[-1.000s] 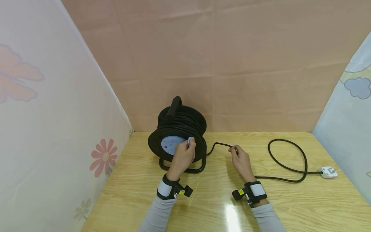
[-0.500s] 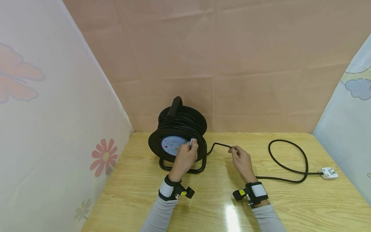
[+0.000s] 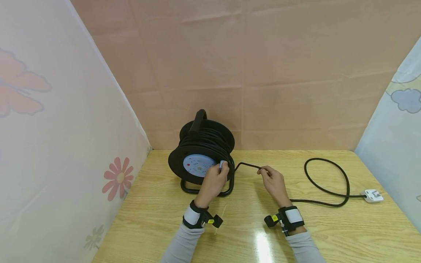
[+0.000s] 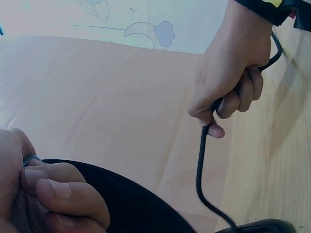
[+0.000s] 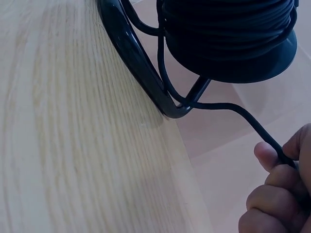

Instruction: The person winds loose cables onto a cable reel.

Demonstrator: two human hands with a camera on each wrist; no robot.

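A black cable reel (image 3: 189,149) with a pale blue socket face (image 3: 197,165) stands on the table at the back, left of centre. My left hand (image 3: 213,182) grips the small light-blue crank knob (image 3: 222,165) on the right side of the reel's front disc. In the left wrist view, its curled fingers (image 4: 73,199) hide most of the knob. To the right of the reel, my right hand (image 3: 273,182) holds the black cable (image 3: 248,165) between thumb and curled fingers. From there the cable runs to the reel, passing by its tubular frame (image 5: 141,63) in the right wrist view.
The cable's other end lies in a loose loop (image 3: 345,179) on the wooden table (image 3: 243,233), ending in a white plug (image 3: 373,195) near the right side. Behind the reel rises a brown paper backdrop (image 3: 279,91). Patterned sheets stand at left (image 3: 65,146) and right.
My left hand has carried the knob rightward and slightly down, and the socket face has turned with it. My right hand has shifted slightly left, with the cable in it.
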